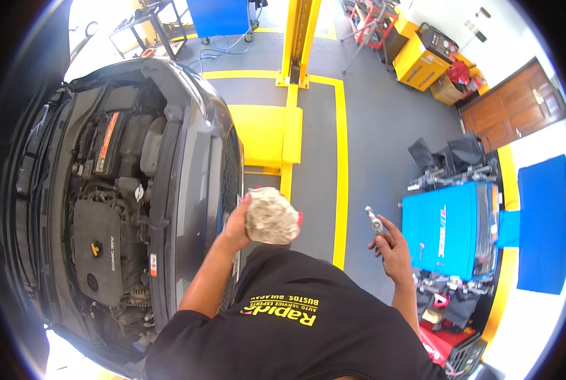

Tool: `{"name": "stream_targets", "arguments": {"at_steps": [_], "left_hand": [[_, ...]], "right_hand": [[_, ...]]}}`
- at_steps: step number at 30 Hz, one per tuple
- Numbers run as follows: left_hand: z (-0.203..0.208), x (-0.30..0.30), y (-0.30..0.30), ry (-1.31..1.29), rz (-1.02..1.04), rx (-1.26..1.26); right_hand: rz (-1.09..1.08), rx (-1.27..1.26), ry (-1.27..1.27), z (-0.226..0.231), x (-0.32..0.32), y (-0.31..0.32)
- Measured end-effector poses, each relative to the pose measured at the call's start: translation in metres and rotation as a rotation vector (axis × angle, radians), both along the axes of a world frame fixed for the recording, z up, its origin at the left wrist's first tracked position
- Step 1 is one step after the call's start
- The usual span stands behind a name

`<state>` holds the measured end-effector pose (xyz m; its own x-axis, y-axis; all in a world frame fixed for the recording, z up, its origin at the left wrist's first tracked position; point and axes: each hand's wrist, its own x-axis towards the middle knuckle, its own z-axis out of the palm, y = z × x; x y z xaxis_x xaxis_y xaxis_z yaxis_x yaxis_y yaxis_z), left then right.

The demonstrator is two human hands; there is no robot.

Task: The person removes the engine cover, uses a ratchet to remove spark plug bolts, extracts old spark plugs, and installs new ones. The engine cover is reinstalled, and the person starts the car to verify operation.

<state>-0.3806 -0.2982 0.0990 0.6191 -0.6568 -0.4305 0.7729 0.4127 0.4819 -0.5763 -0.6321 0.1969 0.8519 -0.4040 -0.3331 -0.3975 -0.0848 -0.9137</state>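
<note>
My left hand (pixel 236 227) is closed on the edge of a dirty off-white rag (pixel 272 216), a rounded bundle with bits of red at its rim. It is held beside the front of a dark grey car. In my right hand (pixel 394 248), out over the floor to the right, is a small metal ratchet (pixel 375 223), its head pointing up and away from me. My fingers cover the rest of the tool. The two hands are well apart. To the left the car's engine bay (pixel 99 234) lies exposed under the raised hood, with a dark plastic engine cover in it.
A yellow lift post (pixel 298 44) rises ahead, with a yellow lift part (pixel 264 136) beside the bumper. At the right stands a blue machine (pixel 444 229). Farther off are a yellow cart (pixel 424 58), a tripod stand (pixel 368 35) and a loose blue hose (pixel 222 52).
</note>
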Motion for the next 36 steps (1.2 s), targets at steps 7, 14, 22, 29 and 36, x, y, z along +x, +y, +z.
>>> {"name": "stream_targets", "arguments": {"at_steps": [7,14,22,29,36], "left_hand": [[0.012,0.115,-0.229,0.021,-0.261,0.044],[-0.091,0.299,-0.340,0.145,-0.110,-0.132],[-0.108,0.426,-0.315,0.001,0.537,0.106],[-0.119,0.650,-0.366,-0.041,0.769,0.342],[-0.036,0.792,-0.321,-0.237,0.749,0.477]], "right_hand": [[0.602,-0.572,-0.086,-0.008,0.199,-0.053],[0.852,-0.481,-0.112,-0.084,0.407,-0.189],[1.508,-0.132,-0.103,-0.110,0.701,-0.200],[1.415,0.238,0.134,-0.134,0.925,-0.205],[1.700,0.650,0.042,-0.086,1.085,-0.179]]}}
